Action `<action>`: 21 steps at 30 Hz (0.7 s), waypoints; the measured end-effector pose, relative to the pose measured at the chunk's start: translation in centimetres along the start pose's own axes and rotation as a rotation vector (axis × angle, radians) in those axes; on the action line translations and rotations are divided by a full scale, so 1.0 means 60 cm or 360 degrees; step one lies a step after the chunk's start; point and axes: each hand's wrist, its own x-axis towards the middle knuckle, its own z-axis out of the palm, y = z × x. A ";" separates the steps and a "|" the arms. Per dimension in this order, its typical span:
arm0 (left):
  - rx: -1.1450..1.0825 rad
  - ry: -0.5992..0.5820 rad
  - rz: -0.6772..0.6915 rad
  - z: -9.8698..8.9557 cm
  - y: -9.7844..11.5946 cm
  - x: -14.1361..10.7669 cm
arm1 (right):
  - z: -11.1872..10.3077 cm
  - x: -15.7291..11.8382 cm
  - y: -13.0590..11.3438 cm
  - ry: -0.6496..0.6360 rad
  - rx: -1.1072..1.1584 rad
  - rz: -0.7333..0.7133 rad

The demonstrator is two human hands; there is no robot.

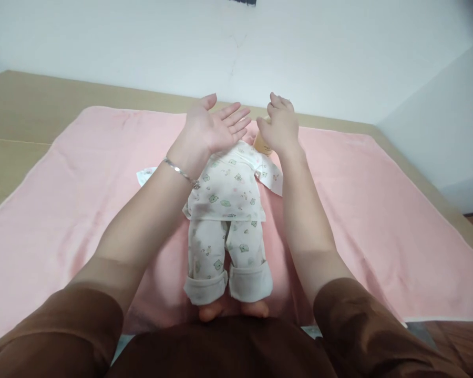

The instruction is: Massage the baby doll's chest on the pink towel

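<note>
A doll (230,191) lies on its back on a pink mat, feet toward me, in white pyjamas printed with small green animals. Its trouser cuffs are rolled up and bare feet show below them; my hands hide its head. My left hand (218,126) is held over the doll's upper end, palm up, fingers stretched out, with nothing visible in it. To the right of it, my right hand (281,123) is curled at a small yellowish bottle (265,148) with printing on it. The thumb lies across the bottle, whose upper part is mostly covered.
The pink mat (350,210) covers much of a wooden table (27,110). A white wall (161,52) rises behind the table. The doll's sleeves spread out to both sides, and its feet lie close to my body at the front edge.
</note>
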 end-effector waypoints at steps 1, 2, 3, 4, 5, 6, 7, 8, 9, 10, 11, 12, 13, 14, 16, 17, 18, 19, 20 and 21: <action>0.0070 -0.0013 0.0028 -0.004 0.005 -0.015 | -0.003 0.000 0.002 -0.0015 0.0001 0.0002; 0.0113 -0.0030 0.0049 -0.007 0.011 -0.030 | -0.006 0.000 0.003 -0.0023 -0.0002 0.0001; 0.0136 -0.0042 0.0063 -0.009 0.016 -0.045 | -0.008 0.000 0.004 -0.0025 -0.0008 0.0003; 0.0141 -0.0041 0.0073 -0.011 0.022 -0.060 | -0.009 0.001 0.004 -0.0028 -0.0018 0.0004; 0.0136 -0.0022 0.0078 -0.011 0.027 -0.074 | -0.010 0.001 0.005 -0.0033 -0.0030 0.0006; 0.0127 0.0014 0.0078 -0.010 0.033 -0.088 | -0.009 0.001 0.006 -0.0038 -0.0044 0.0009; 0.0113 0.0055 0.0068 -0.008 0.038 -0.101 | -0.008 0.002 0.007 -0.0045 -0.0055 0.0011; 0.0077 0.0088 0.0045 -0.006 0.043 -0.113 | -0.005 0.004 0.009 -0.0050 -0.0058 0.0011; 0.0004 0.0101 0.0017 -0.002 0.048 -0.125 | -0.002 0.006 0.011 -0.0052 -0.0055 0.0008; -0.0109 0.0088 -0.0009 0.001 0.052 -0.135 | 0.001 0.008 0.014 -0.0049 -0.0043 0.0006; -0.0255 0.0056 -0.0026 0.004 0.056 -0.145 | 0.004 0.010 0.017 -0.0038 -0.0026 0.0008; -0.0418 0.0018 -0.0029 0.007 0.059 -0.155 | 0.007 0.012 0.019 -0.0023 -0.0005 0.0012; -0.0579 -0.0016 -0.0023 0.009 0.063 -0.163 | 0.010 0.014 0.022 -0.0004 0.0015 0.0017; -0.0714 -0.0040 -0.0014 0.011 0.065 -0.171 | 0.012 0.016 0.024 0.0017 0.0029 0.0019; -0.0872 -0.0076 -0.0025 0.016 0.069 -0.185 | 0.012 0.019 0.027 0.0065 0.0043 0.0007; -0.0907 -0.0090 -0.0042 0.018 0.071 -0.191 | 0.011 0.021 0.029 0.0089 0.0047 -0.0002; -0.0929 -0.0099 -0.0066 0.020 0.071 -0.196 | 0.009 0.023 0.030 0.0107 0.0055 -0.0014; -0.0941 -0.0101 -0.0085 0.022 0.072 -0.200 | 0.007 0.025 0.032 0.0117 0.0072 -0.0023; -0.0945 -0.0098 -0.0097 0.024 0.072 -0.204 | 0.005 0.028 0.034 0.0125 0.0103 -0.0017; -0.0942 -0.0089 -0.0100 0.025 0.072 -0.206 | 0.002 0.029 0.036 0.0133 0.0156 0.0004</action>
